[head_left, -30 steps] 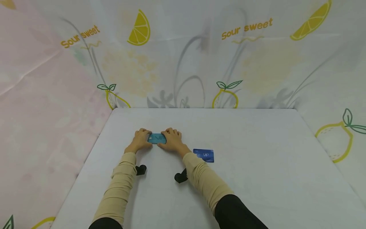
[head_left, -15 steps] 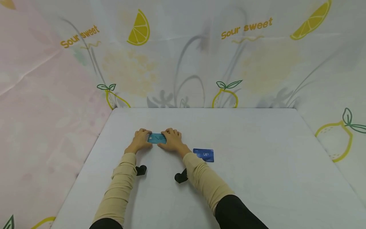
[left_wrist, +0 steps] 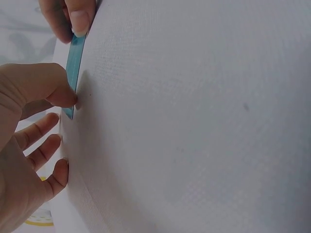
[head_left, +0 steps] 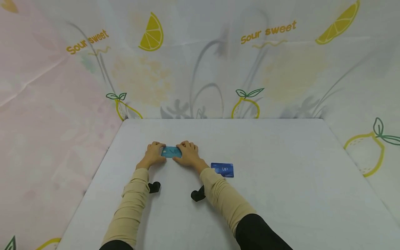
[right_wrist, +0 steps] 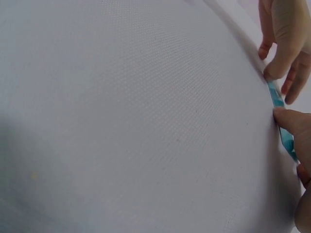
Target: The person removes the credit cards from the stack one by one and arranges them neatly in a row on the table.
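A teal card (head_left: 170, 152) with a chip mark and "VIP" lettering lies at the left of the white table, between both hands. My left hand (head_left: 154, 153) pinches its left end, thumb at the near edge and index finger at the far edge. Gripping the right end the same way, my right hand (head_left: 188, 153) covers part of the lettering. In the left wrist view the teal card (left_wrist: 74, 63) shows as a thin strip low over the cloth, and the other left fingers spread beside it. The right wrist view has the teal card (right_wrist: 277, 99) edge-on between both thumbs.
A dark blue VIP card (head_left: 223, 169) lies right of my right forearm, its lower left corner covered by the sleeve. Black rounded pieces (head_left: 198, 194) stick out at both wrists. The white table (head_left: 281, 194) ends at a lemon-printed cloth backdrop (head_left: 200, 69).
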